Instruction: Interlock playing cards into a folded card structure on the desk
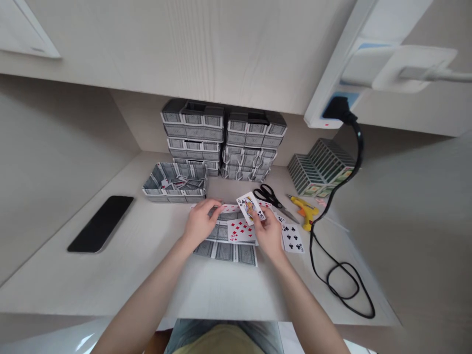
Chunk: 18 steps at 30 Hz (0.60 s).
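Observation:
My right hand pinches a queen of clubs playing card, face up and tilted above the others. My left hand is curled, thumb and forefinger close together at a card with red diamonds at the back of the layout; whatever lies between those fingertips is too small to make out. Below both hands, joined rows of grey-backed cards lie flat on the desk. An eight of diamonds rests face up on them. Beside my right hand lies a six of clubs, with other cards partly hidden under the hand.
A box made of cards holds loose pieces, with stacked card boxes behind. Black-handled scissors, a yellow glue gun and its looping black cable lie right. Card packs stand back right; a phone lies left.

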Available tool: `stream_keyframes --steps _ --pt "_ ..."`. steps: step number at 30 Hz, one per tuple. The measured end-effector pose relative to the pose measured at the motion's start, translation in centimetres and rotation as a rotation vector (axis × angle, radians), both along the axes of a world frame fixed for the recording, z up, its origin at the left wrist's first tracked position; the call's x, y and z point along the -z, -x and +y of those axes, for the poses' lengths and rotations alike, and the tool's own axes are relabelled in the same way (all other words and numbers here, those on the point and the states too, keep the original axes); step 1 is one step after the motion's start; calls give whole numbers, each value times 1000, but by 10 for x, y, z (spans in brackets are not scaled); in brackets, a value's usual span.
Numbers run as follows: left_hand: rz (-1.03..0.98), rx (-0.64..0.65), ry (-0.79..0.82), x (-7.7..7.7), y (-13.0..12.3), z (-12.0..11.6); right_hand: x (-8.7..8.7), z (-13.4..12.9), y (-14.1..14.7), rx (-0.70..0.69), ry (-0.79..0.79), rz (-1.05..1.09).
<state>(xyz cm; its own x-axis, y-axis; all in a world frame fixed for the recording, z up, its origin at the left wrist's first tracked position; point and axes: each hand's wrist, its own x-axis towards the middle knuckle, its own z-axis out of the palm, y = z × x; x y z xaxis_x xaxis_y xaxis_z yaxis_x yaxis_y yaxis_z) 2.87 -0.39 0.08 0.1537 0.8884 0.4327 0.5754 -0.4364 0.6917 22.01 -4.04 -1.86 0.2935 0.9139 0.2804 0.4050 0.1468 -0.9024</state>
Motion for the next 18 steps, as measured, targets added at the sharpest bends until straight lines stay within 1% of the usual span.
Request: stream_keyframes --steps 2,4,9,13,16,18 --pt "-7 11 -72 -3 2 0 2 1 -1 29 -21 12" --pt "-56 -8 -71 -5 3 1 4 2 -3 40 -17 42" --pt "-282 -90 163 -8 5 1 5 3 -3 -7 10 110" --pt "-404 -148 231 -11 6 2 4 3 -2 7 -12 111" --pt "-580 -117 327 -12 4 2 1 3 0 -24 -26 178" --pt "-706 -68 397 -11 0 1 -2 2 2 -118 -11 251"
